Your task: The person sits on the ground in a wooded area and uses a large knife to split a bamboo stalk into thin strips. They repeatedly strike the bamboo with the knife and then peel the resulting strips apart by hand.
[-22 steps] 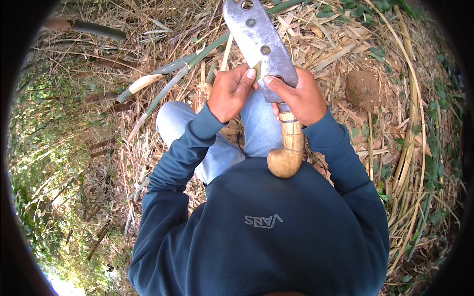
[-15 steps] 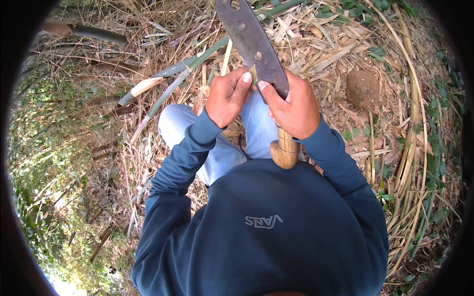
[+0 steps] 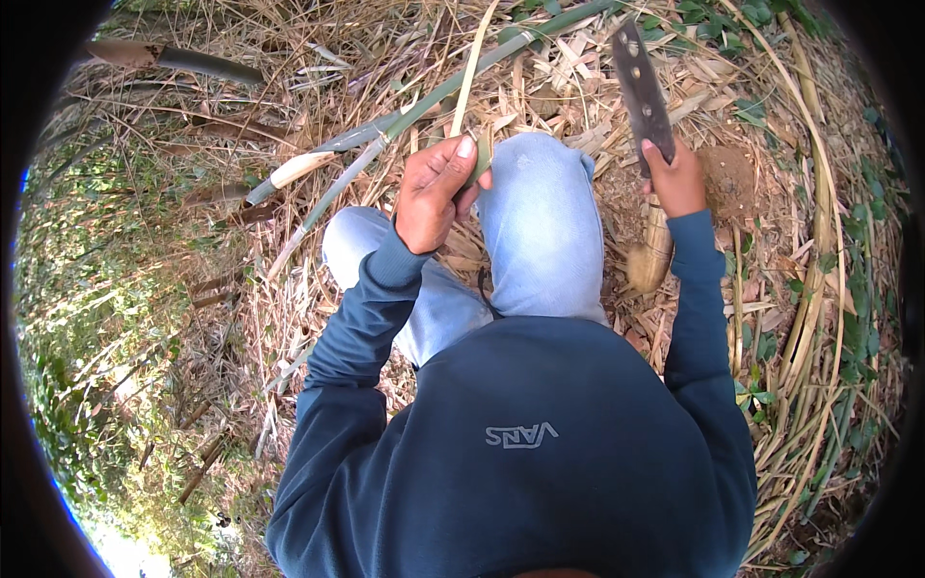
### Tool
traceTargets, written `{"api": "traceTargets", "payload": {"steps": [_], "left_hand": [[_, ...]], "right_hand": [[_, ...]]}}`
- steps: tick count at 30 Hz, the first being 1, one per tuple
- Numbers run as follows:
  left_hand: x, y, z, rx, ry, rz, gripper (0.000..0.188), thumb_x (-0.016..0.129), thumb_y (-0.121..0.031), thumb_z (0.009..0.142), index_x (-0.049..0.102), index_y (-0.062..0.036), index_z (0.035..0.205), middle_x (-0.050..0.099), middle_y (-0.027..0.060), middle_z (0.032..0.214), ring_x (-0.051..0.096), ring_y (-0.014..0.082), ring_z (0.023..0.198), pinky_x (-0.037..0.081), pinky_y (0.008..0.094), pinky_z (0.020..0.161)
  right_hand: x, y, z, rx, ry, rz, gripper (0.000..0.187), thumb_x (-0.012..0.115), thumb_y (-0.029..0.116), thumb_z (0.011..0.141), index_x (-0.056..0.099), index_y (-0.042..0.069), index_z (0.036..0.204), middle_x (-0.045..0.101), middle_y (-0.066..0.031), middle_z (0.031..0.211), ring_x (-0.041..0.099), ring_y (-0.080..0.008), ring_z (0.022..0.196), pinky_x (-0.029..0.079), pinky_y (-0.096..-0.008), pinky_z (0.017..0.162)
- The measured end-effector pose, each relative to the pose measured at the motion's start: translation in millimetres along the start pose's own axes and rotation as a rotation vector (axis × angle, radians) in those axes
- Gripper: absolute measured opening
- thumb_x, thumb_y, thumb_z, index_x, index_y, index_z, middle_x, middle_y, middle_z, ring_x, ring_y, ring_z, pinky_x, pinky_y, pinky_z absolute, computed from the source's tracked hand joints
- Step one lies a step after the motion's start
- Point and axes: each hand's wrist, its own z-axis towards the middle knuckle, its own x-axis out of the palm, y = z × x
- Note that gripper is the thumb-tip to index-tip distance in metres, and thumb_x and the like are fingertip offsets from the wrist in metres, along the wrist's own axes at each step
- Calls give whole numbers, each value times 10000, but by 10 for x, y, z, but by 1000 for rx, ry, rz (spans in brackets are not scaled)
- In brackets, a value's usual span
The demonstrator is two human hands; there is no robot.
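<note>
My right hand [image 3: 678, 181] is closed round a machete [image 3: 643, 96], near where its blade meets the handle. The dark blade has round holes along it and points away from me. Below the hand, the curved wooden handle [image 3: 652, 252] shows. My left hand [image 3: 429, 197] pinches a thin bamboo strip [image 3: 485, 154], green where it bends by the thumb, above my raised knee [image 3: 540, 207]. A long pale strip [image 3: 472, 63] runs up and away from the same fingers; whether the two are one piece, I cannot tell. The hands are well apart.
A green bamboo pole [image 3: 453, 85] crosses the littered ground beyond my left hand. A cut bamboo piece [image 3: 303, 170] with a pale end lies beside it. Long, thin strips [image 3: 814, 260] curve along the right. Near my right hand is a brown mound [image 3: 729, 183].
My right hand has swung the machete right, away from my left hand. The blade no longer touches the strip. My left hand keeps its pinch and has barely shifted.
</note>
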Motion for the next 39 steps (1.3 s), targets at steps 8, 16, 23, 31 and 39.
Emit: {"api": "traceTargets", "payload": {"steps": [8, 16, 23, 31, 39], "left_hand": [[-26, -80, -71, -3, -38, -77, 446, 390, -328, 1004, 571, -14, 743, 404, -10, 491, 314, 59, 398, 252, 222, 404], [-59, -114, -120, 94, -103, -65, 435, 407, -310, 992, 567, -10, 721, 461, 6, 510, 347, 55, 401, 264, 214, 409], [-67, -142, -230, 96, -93, -52, 440, 409, -331, 984, 556, -21, 707, 466, 3, 504, 353, 58, 407, 274, 219, 409], [-114, -255, -389, 95, -55, -51, 437, 398, -325, 986, 545, -25, 705, 551, 35, 565, 396, 61, 424, 277, 226, 416], [-55, -337, -436, 95, -48, -129, 452, 394, -338, 988, 554, -15, 715, 573, 60, 567, 457, 74, 430, 281, 228, 407]], "right_hand": [[422, -1906, -422, 223, 11, -967, 533, 650, 415, 818, 582, 16, 1165, 373, -253, 1372, 527, -444, 1087, 455, -503, 911], [384, -1125, 88, 45, 130, -195, 383, 593, 366, 900, 618, 18, 1059, 644, -133, 912, 625, -245, 795, 515, -358, 729], [868, 1547, -372, -122, 899, 781, 312, 607, 318, 919, 520, 29, 842, 599, -43, 732, 493, -39, 507, 371, -180, 409], [1093, 1521, -437, 43, 1043, 1030, 312, 628, 301, 904, 509, 15, 864, 627, -80, 753, 519, -65, 457, 387, -185, 362], [1057, 1582, -506, -58, 1011, 1021, 253, 574, 246, 932, 491, 8, 911, 625, -78, 744, 547, -76, 498, 440, -193, 396]]}}
